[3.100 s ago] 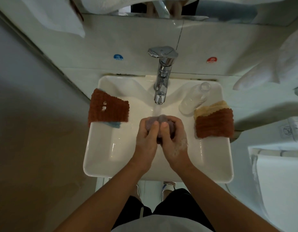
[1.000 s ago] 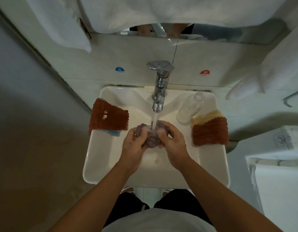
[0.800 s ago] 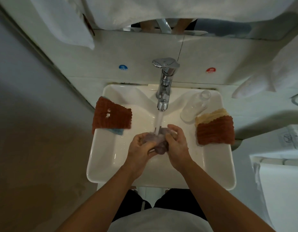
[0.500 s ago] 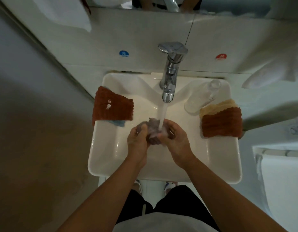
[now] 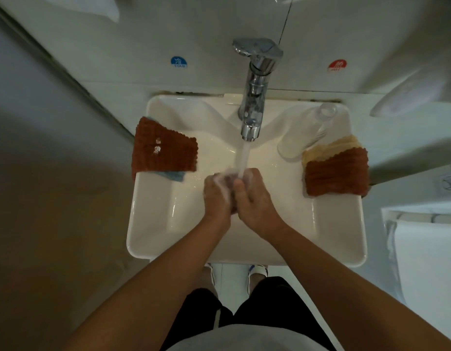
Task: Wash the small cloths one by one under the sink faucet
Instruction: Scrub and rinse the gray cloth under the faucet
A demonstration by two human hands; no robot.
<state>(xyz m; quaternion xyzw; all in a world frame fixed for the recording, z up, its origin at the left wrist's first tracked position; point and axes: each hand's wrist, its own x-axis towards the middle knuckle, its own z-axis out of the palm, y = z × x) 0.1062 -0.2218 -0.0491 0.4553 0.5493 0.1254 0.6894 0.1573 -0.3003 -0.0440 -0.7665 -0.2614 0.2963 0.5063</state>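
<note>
- The left hand (image 5: 217, 196) and the right hand (image 5: 254, 198) are pressed together over the middle of the sink (image 5: 153, 239), each with its fingers curled round one small purple cloth (image 5: 231, 179), which is bunched tight between the palms.
- Half a second ago the cloth was spread looser between the hands, with more of it showing; now only a little purple peeks out at the top and between the thumbs, so the hands have closed in on it.
- The stream of water (image 5: 243, 158) from the faucet (image 5: 253, 97) still falls right onto the top of the cloth and the fingertips, with white suds on the left knuckles.
- This looks like a squeeze-and-rub stage of washing this one cloth; rinsing is likely not finished while foam shows.
- A rust-brown cloth (image 5: 163, 152) lies over a blue one (image 5: 172, 175) on the sink's left rim.
- Another rust-brown cloth (image 5: 337, 174) lies over a yellow one (image 5: 328, 148) on the right rim, just beside a clear glass bottle (image 5: 305, 134) lying on its side.
- Which stack is washed and which is waiting cannot be told.
</note>
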